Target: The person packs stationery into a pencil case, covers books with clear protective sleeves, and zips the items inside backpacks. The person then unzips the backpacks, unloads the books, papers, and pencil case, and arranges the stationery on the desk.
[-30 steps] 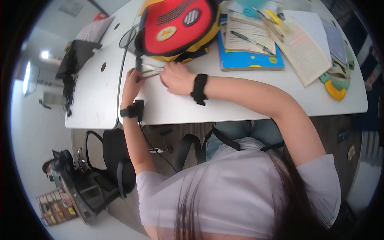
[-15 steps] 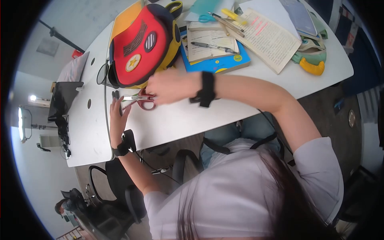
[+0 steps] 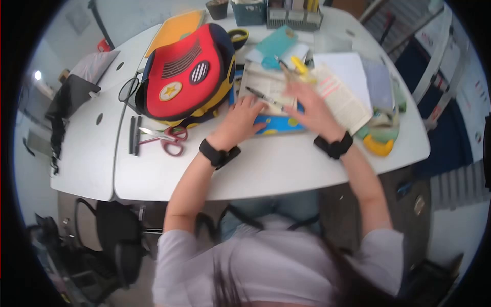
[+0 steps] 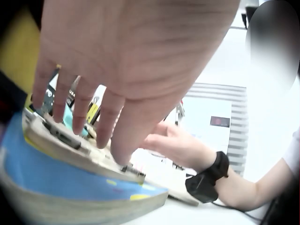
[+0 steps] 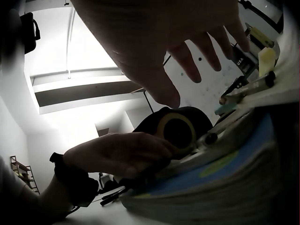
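Observation:
In the head view my left hand [image 3: 239,123] is over the left edge of a blue book [image 3: 279,125], fingers spread; whether it touches is unclear. My right hand [image 3: 314,112] hovers at the right side of the stack, blurred, fingers extended. Between them a grey pen [image 3: 266,97] lies on a smaller open book. In the left wrist view the left hand [image 4: 126,61] has straight fingers above the pen [image 4: 65,137] and the blue book [image 4: 70,173]. The right wrist view shows the right hand [image 5: 173,42] with fingers apart, holding nothing, above the stacked books [image 5: 211,187].
A red and yellow backpack [image 3: 184,77] stands left of the books. Red-handled scissors [image 3: 171,140] and two dark pens [image 3: 135,135] lie in front of it. Printed pages [image 3: 348,102] and a green pouch with a yellow part [image 3: 378,143] are at right. A grey basket [image 3: 294,20] stands behind.
Both hands have moved right from the scissors and dark pens to the books. The scissors, earlier at the right hand, now lie apart from both hands. The head view has shifted.

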Tool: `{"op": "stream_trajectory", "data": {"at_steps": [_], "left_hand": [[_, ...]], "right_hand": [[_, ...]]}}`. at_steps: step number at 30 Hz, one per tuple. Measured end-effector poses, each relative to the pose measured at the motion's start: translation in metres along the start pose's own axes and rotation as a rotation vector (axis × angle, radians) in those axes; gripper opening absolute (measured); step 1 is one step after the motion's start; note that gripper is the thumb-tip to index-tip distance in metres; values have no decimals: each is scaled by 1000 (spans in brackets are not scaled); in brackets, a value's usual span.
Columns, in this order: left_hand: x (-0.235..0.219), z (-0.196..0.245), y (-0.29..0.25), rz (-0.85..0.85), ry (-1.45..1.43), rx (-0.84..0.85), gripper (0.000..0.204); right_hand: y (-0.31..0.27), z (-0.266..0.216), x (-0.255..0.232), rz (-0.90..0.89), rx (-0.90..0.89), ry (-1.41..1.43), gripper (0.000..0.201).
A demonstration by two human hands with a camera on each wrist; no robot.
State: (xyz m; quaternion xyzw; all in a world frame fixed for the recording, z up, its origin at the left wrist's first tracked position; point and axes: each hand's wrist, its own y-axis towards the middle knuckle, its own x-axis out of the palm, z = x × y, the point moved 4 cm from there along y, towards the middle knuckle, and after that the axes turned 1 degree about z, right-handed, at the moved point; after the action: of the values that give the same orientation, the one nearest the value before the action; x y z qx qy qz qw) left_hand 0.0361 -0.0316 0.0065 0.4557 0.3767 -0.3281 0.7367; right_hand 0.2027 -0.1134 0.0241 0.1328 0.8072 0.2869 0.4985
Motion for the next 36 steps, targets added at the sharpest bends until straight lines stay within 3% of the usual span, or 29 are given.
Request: {"op": "stream_trajectory", "data": {"at_steps": [2,5,10,13,15,20,22,23,25,30,36], "left_hand": [[0,0,4,-17,41,-26,41],[-5,-6,7,-66,-33,-134,33],[-9,-7,8,-34,-2,-112,23],[-7,-17,7,-36,-251,-112,17],[3,-30,5,5,-744,-431,11],[15,-50,3,149,-831,-488,13],[11,-49,3,207,-672,-335,17],[11,-52,3,219,-654,-357,17],[11,-48,3,173,-579,-272,19],[11,-42,4,122,-490,-274,21],[9,-42,1,102,-464,-283,20]], "right_hand": [[-1,-8,0,-228,47,114,25],[4,-1,5,-330,78,140,21],[5,20,8,-290,157,358,25],[-6,34,11,-233,324,638,25],[-7,38,11,-200,408,834,22],[-10,45,12,-167,424,841,21],[-11,46,16,-169,445,863,21],[-10,45,14,-182,450,844,20],[-11,43,14,-205,452,843,19],[-3,22,1,-240,399,486,16],[-5,26,5,-237,383,493,15]]}}
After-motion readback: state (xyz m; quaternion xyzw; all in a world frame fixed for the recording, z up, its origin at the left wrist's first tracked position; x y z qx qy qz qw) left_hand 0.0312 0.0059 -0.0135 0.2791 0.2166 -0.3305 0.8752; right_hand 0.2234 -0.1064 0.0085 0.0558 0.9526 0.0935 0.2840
